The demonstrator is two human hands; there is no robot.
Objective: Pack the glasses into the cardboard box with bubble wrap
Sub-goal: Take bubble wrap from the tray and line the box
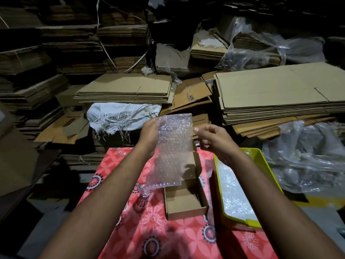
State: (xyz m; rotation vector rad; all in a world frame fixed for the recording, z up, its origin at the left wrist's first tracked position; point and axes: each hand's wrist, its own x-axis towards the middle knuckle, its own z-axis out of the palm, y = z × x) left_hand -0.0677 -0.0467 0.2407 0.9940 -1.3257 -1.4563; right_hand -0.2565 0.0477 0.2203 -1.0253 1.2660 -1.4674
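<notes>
**packrat_77:** so where was the wrap at that point? and the glasses?

**me (driving the rig remotely):** I had the bubble wrap sheet point(171, 146) held up in the air, hanging down in front of the open cardboard box point(186, 202). My left hand point(149, 135) was clamped on the sheet's upper left edge, fingers curled round it. My right hand point(214, 139) was at the upper right edge with thumb and fingers drawn together. It looked like a pinch on the edge, but honestly I couldn't tell if it actually had hold of it.

**packrat_77:** and the box?

**me:** Sat on the red flower-patterned tablecloth point(158, 230), lid flap standing up at the back, nothing visible inside. One small clear glass point(143, 191) stood on the cloth just left of the box, right under the sheet's lower edge. A yellow-green plastic tray point(265, 156) was just right of the box, with more bubble wrap lying in it. Past the table: stacks of flattened cardboard point(276, 90), a frayed white sack point(121, 116), and clear plastic sheeting point(308, 156) off to the right.
</notes>
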